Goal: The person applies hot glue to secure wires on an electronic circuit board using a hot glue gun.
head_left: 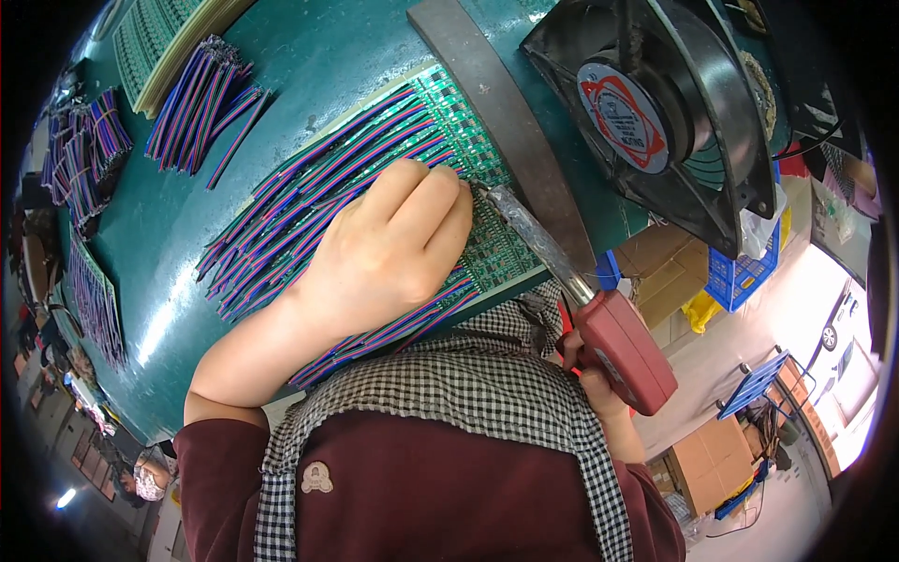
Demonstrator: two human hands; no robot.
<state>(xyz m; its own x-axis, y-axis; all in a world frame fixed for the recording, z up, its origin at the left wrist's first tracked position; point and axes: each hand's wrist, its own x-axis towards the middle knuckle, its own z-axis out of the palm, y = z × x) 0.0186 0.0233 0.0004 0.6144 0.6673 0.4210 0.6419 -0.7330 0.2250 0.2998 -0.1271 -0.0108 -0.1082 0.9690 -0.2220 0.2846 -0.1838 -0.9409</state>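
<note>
My right hand (604,389) is wrapped round the handle of a red soldering gun (626,351). Its metal barrel points up and left, and the tip meets the green circuit board panel (501,245) right by my left fingertips. My left hand (398,239) is closed in a pinch over the panel's solder pads; what lies between its fingertips is hidden. Several flat multi-coloured wire strips (300,201) run from the panel toward the left, some passing under my left hand and forearm.
A dark curved metal bar (501,103) lies across the panel's far side. A black fan (655,112) stands at the far right. Bundles of wire strips (197,112) and a stack of green panels (154,47) sit far left on the green table (154,281). Cardboard boxes (712,464) stand at right.
</note>
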